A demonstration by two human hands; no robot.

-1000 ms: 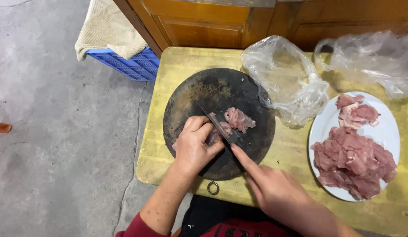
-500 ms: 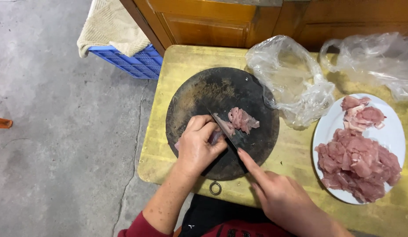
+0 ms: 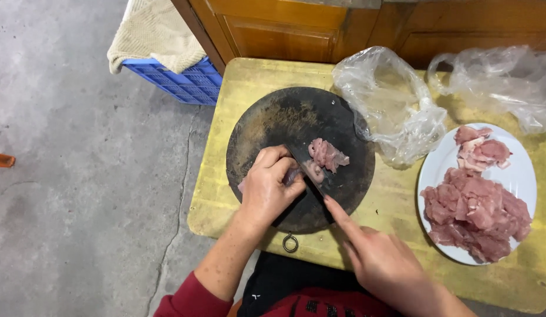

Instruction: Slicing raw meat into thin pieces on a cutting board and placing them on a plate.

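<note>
A yellow wooden table [image 3: 396,202] carries a round dark chopping board [image 3: 273,123], with two crumpled clear plastic bags [image 3: 390,105] behind it and a white plate [image 3: 522,176] heaped with sliced raw meat [image 3: 475,214] off to the right. On the board the left hand [image 3: 268,189] curls down over a piece of raw meat [image 3: 293,175] — fingers bent, pinning it — just beside a small pile of cut slices [image 3: 327,155]. The right hand [image 3: 381,258] is closed around a knife [image 3: 313,181], forefinger stretched along the blade, which rests against the left knuckles.
</note>
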